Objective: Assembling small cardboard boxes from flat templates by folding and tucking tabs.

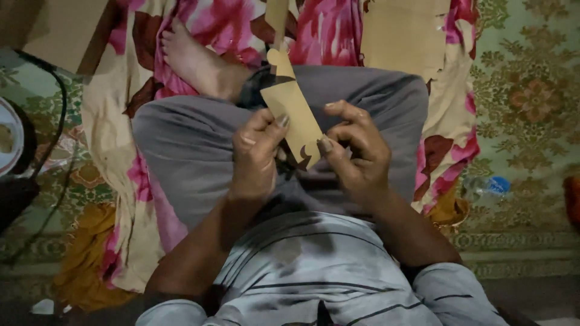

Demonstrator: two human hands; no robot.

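Note:
I sit cross-legged in grey trousers and hold a tan cut-out cardboard piece (292,108) over my lap. It is a narrow strip with a rounded knob at its far end and a notched near end. My left hand (255,154) pinches its left edge with thumb and fingers. My right hand (355,148) grips its lower right corner with the thumb on the card. My bare foot (193,60) rests on the cloth beyond my knee.
A pink, red and cream flowered cloth (130,90) lies under my legs. More tan cardboard sheets (402,36) lie at the top. A green patterned carpet (525,90) fills the right, with a plastic bottle (486,187). A black cable (57,115) and a plate (9,136) are at the left.

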